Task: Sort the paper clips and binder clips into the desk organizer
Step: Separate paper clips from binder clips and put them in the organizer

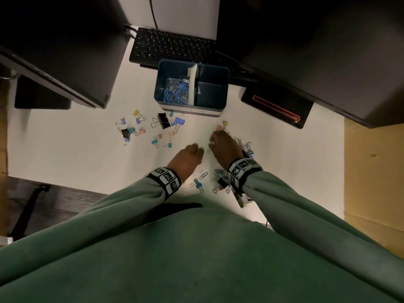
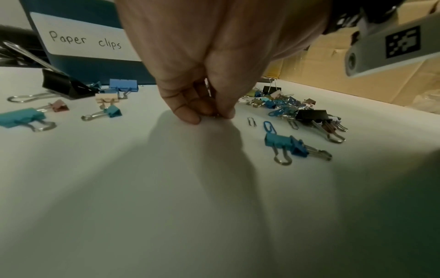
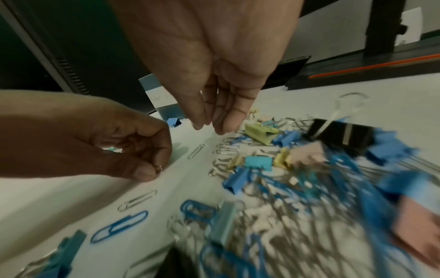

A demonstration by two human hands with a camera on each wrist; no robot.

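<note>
The blue desk organizer (image 1: 222, 72) stands at mid-table; its left compartment, labelled "Paper clips" (image 2: 85, 40), holds many paper clips (image 1: 177, 90), and the right one looks empty. Coloured binder clips (image 1: 162, 121) lie scattered to its front left. A mixed pile of paper clips and binder clips (image 3: 273, 169) lies at the front right. My left hand (image 1: 201, 153) is down at the table beside that pile, thumb and fingers pinching a silver paper clip (image 3: 159, 168). My right hand (image 3: 209, 127) hovers over the pile's far edge with fingers straight down, holding nothing.
A black keyboard (image 1: 172, 44) sits behind the organizer, with dark monitors overhanging left and right. A black stand with a red line (image 1: 276, 108) is at the right, and cardboard (image 1: 373, 171) lies beyond the table's right edge. Loose paper clips (image 3: 137, 200) lie between my hands.
</note>
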